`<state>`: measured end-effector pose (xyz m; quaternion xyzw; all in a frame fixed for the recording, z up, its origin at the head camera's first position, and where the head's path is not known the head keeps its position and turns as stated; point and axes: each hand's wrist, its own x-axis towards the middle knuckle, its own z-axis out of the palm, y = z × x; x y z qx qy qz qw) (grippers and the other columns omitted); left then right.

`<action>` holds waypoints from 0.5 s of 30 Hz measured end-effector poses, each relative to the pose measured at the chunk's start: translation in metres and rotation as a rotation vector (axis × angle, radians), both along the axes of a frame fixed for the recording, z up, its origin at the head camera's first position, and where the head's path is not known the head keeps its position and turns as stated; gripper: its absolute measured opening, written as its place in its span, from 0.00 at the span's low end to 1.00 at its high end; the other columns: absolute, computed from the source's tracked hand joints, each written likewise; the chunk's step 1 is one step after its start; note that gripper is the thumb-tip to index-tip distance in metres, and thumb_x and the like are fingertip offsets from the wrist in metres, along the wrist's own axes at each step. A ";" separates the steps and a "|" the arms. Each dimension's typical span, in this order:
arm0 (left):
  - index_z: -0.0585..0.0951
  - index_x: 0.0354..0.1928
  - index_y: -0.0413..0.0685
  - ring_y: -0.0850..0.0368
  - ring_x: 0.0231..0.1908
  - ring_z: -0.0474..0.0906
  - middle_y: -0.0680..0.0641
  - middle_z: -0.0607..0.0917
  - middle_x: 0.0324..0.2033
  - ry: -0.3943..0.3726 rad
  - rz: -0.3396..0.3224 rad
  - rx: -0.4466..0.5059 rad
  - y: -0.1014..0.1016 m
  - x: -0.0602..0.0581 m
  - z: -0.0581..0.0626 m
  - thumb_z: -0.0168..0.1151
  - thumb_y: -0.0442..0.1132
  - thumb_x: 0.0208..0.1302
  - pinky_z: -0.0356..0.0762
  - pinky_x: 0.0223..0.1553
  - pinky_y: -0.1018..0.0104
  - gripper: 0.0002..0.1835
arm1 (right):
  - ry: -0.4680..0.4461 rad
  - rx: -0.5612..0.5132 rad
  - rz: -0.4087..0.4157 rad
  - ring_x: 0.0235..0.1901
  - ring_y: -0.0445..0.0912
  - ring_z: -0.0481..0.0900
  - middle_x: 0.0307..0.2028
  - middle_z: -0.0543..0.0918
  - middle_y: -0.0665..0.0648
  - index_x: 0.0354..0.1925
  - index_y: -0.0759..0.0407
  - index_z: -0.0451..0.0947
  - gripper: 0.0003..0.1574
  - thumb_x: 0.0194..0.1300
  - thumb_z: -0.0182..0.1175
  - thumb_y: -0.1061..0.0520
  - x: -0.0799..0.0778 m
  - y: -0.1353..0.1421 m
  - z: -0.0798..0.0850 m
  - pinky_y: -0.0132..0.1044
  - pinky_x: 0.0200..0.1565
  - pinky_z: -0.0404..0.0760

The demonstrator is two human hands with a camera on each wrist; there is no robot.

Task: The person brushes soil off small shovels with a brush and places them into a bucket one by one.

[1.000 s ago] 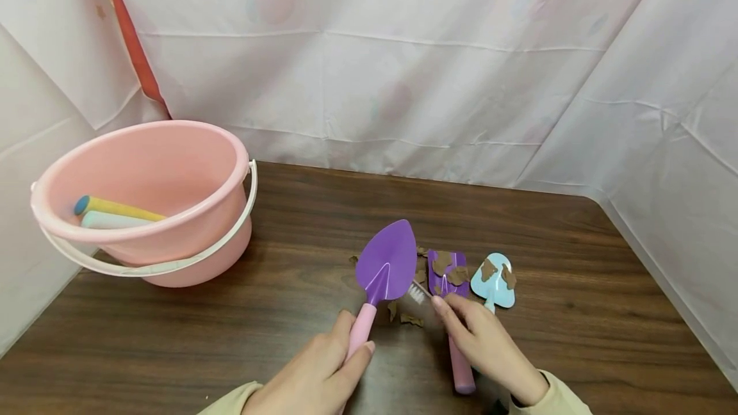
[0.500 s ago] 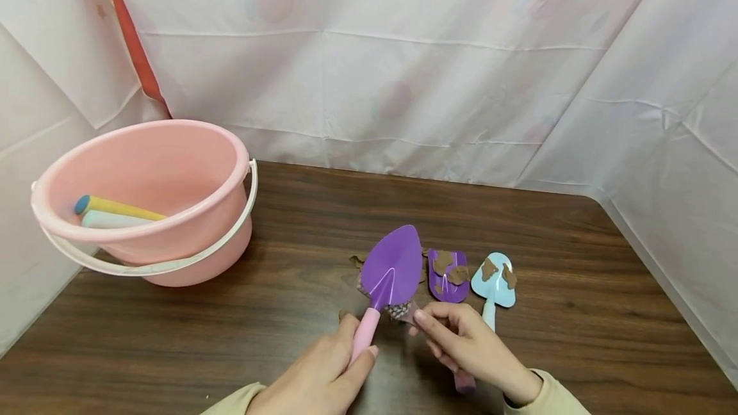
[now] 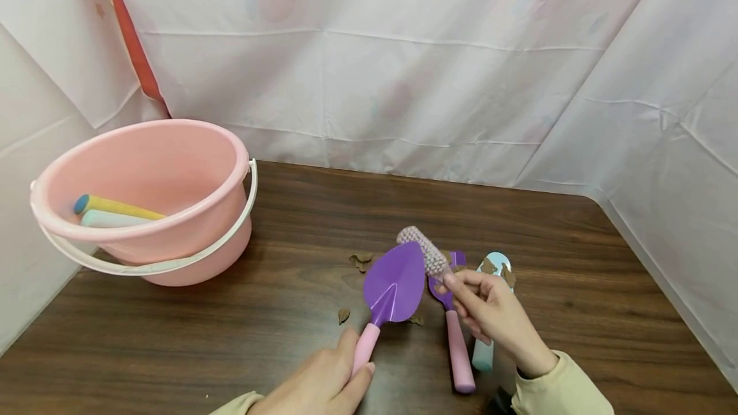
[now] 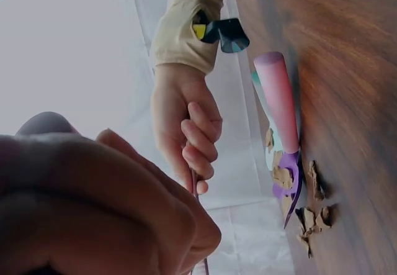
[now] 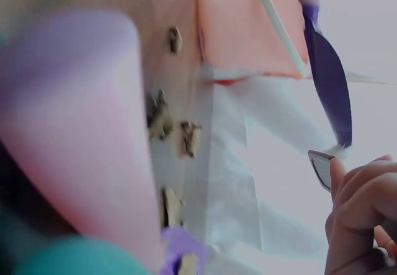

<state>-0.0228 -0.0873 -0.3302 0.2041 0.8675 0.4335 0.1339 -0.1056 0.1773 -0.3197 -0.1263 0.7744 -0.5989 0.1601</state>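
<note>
Brush [image 3: 432,255] beside raised purple trowel [image 3: 396,282]

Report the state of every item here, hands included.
Left hand: gripping the purple trowel
Right hand: pinching the brush
Purple trowel: raised, visible blade face bare
Brush: raised, close to the trowel's blade
Purple shovel: lying on the table, brown scraps on blade
Blue shovel: lying there too, scraps on blade
Brown scraps: others loose on the table
Pink bucket: upright, white handle lowered

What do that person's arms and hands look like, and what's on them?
The left hand and right hand wear no gloves. The left sleeve and right sleeve are pale beige; the right one carries a small black device with a yellow patch beside it.
</note>
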 end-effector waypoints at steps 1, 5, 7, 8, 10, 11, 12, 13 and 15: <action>0.64 0.38 0.46 0.70 0.16 0.62 0.60 0.63 0.16 0.006 -0.004 -0.002 0.000 0.001 -0.001 0.51 0.44 0.68 0.63 0.19 0.72 0.11 | 0.000 -0.004 -0.016 0.08 0.34 0.58 0.16 0.68 0.49 0.37 0.71 0.73 0.23 0.73 0.49 0.50 -0.001 0.001 0.001 0.30 0.06 0.57; 0.63 0.37 0.46 0.70 0.16 0.61 0.60 0.62 0.16 0.050 -0.013 -0.013 -0.002 0.003 -0.005 0.51 0.44 0.68 0.62 0.18 0.73 0.11 | 0.020 -0.009 -0.033 0.08 0.35 0.56 0.17 0.67 0.49 0.34 0.68 0.73 0.21 0.73 0.50 0.50 -0.003 0.004 0.004 0.32 0.06 0.56; 0.63 0.37 0.46 0.70 0.16 0.61 0.60 0.62 0.16 0.060 -0.010 -0.011 -0.001 0.004 -0.005 0.51 0.44 0.68 0.62 0.18 0.74 0.11 | 0.028 -0.014 -0.030 0.08 0.35 0.56 0.17 0.67 0.49 0.33 0.66 0.73 0.20 0.73 0.49 0.50 -0.003 0.005 0.005 0.32 0.06 0.56; 0.63 0.37 0.46 0.71 0.16 0.61 0.61 0.62 0.16 0.065 -0.009 -0.008 -0.001 0.004 -0.005 0.51 0.44 0.68 0.62 0.18 0.74 0.11 | 0.030 -0.017 -0.031 0.08 0.35 0.56 0.17 0.67 0.49 0.33 0.66 0.73 0.20 0.73 0.49 0.50 -0.004 0.005 0.004 0.32 0.06 0.56; 0.63 0.38 0.46 0.71 0.16 0.61 0.61 0.62 0.16 0.068 -0.008 -0.001 -0.001 0.004 -0.005 0.52 0.44 0.68 0.62 0.18 0.74 0.11 | 0.028 -0.023 -0.030 0.08 0.35 0.57 0.17 0.67 0.49 0.33 0.68 0.71 0.21 0.73 0.49 0.50 -0.004 0.004 0.003 0.32 0.06 0.56; 0.64 0.38 0.46 0.71 0.16 0.61 0.61 0.62 0.16 0.071 -0.008 0.005 0.000 0.004 -0.004 0.52 0.44 0.68 0.62 0.17 0.75 0.11 | 0.030 -0.024 -0.024 0.08 0.34 0.57 0.16 0.67 0.49 0.34 0.69 0.71 0.21 0.74 0.48 0.51 -0.003 0.004 0.002 0.32 0.06 0.57; 0.64 0.38 0.46 0.72 0.16 0.61 0.61 0.62 0.16 0.067 -0.008 0.013 0.000 0.004 -0.004 0.52 0.44 0.68 0.62 0.17 0.75 0.11 | 0.030 -0.021 -0.017 0.08 0.34 0.58 0.16 0.67 0.49 0.34 0.71 0.71 0.22 0.74 0.48 0.51 -0.003 0.003 0.001 0.32 0.06 0.57; 0.64 0.38 0.47 0.72 0.16 0.61 0.61 0.62 0.16 0.064 -0.008 0.019 0.000 0.004 -0.003 0.52 0.44 0.68 0.61 0.17 0.74 0.11 | 0.028 -0.013 -0.011 0.08 0.34 0.58 0.16 0.68 0.49 0.35 0.72 0.71 0.22 0.74 0.48 0.52 -0.002 0.003 -0.001 0.32 0.06 0.58; 0.64 0.38 0.47 0.72 0.16 0.61 0.61 0.62 0.16 0.052 -0.008 0.029 0.000 0.003 0.000 0.51 0.45 0.69 0.61 0.17 0.74 0.10 | 0.019 0.008 0.007 0.08 0.34 0.59 0.16 0.68 0.49 0.36 0.74 0.71 0.23 0.74 0.48 0.52 0.000 0.001 -0.005 0.32 0.06 0.59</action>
